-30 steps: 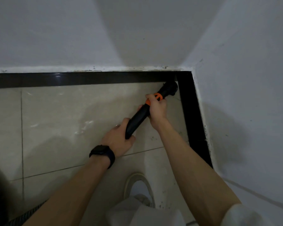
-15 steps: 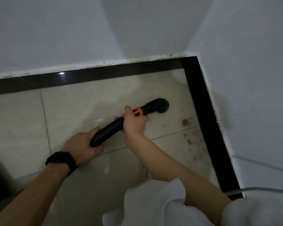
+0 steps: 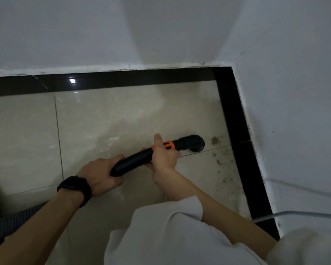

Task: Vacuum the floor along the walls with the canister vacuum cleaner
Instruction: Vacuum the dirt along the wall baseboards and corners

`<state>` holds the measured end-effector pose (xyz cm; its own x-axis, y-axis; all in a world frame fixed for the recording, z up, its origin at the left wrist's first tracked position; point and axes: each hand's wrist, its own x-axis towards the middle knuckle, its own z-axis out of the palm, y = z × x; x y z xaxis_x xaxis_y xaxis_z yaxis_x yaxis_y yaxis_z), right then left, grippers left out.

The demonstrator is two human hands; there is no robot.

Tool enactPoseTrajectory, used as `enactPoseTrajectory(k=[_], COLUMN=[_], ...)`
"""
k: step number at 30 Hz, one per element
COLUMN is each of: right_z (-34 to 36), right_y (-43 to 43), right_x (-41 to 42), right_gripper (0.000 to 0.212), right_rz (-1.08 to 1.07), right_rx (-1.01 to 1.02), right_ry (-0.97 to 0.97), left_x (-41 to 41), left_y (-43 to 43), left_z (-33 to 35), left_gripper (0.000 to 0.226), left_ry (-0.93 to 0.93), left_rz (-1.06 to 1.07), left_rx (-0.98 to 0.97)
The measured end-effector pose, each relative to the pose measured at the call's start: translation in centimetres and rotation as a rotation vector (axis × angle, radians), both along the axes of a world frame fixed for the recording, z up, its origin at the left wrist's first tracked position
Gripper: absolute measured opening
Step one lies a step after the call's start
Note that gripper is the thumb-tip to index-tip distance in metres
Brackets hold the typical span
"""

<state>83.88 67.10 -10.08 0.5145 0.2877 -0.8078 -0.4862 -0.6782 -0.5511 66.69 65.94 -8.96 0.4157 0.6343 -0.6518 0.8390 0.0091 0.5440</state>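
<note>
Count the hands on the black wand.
2. The left hand grips the near end of the black plastic vacuum wand; the right hand grips it at its orange collar. No other hands show.

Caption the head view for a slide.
Edge vacuuming: left hand and right hand hold the wand, nozzle on the tile beside dirt near the baseboard.
</note>
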Motion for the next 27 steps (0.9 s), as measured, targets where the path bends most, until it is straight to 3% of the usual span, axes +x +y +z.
enactPoseTrajectory(k=[7, 13, 19, 22, 27], right_z=[1.8, 4.0, 7.0, 8.3, 13.1], right_y=[-0.5, 2.3, 7.6, 8.7, 6.5], right_x=[3.5, 2.3, -6.9, -13.1, -25.1], right_gripper=[0.054, 0.057, 0.057, 0.041, 0.034], right_rz=[-0.065, -0.018, 0.371, 0.645, 1.035], right_rx=[0.009, 0.027, 0.042, 0.062, -0.03], right_ry=[0.036, 0.145, 0.26, 0.324, 0.333], left_x=[3.0, 1.7, -7.4, -12.4, -20.3], left_y=[-0.4, 1.0, 2.9, 2.1, -3.2], left_z=[-0.6, 1.4, 6.7, 9.3, 14.4], left_gripper=[0.043, 0.026, 0.023, 0.027, 0.033], left_ry=[-0.022, 0.029, 0.114, 0.162, 0.24], left_rz=[-0.056, 0.019, 0.248, 0.393, 0.673], left_rx=[-0.007, 0.05, 0.019, 0.022, 0.012])
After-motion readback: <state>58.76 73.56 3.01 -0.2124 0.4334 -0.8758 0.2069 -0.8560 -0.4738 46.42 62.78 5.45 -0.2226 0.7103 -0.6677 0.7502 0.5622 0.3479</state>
